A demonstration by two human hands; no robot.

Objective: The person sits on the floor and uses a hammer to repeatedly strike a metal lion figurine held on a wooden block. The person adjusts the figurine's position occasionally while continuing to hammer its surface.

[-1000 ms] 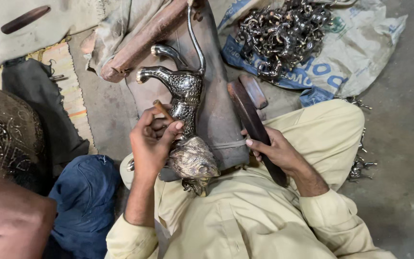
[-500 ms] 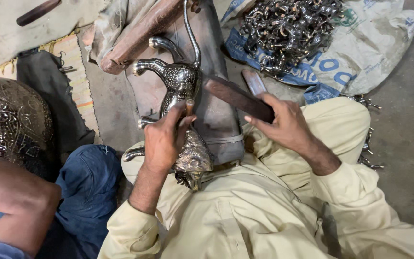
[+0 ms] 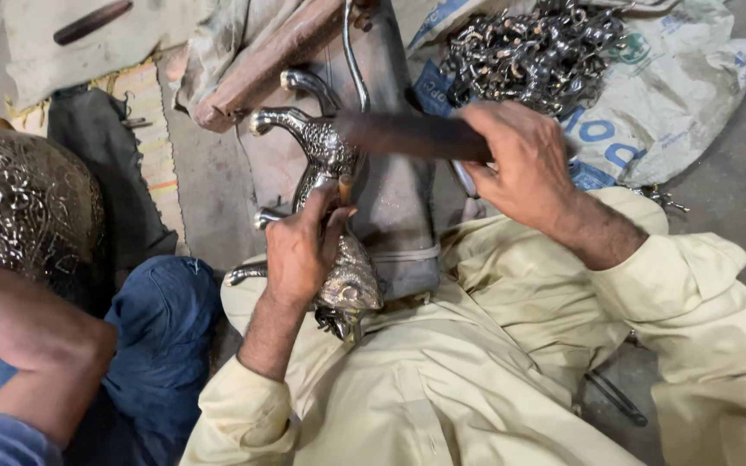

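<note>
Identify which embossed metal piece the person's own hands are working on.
The small animal-shaped figure under the left hand, not the large domed piece beside the co-worker.

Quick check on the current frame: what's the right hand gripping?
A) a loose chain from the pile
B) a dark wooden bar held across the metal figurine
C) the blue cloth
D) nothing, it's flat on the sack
B: the right hand is closed around one end of a dark wooden bar that reaches across above the embossed metal animal figurine, which the left hand steadies.
</note>
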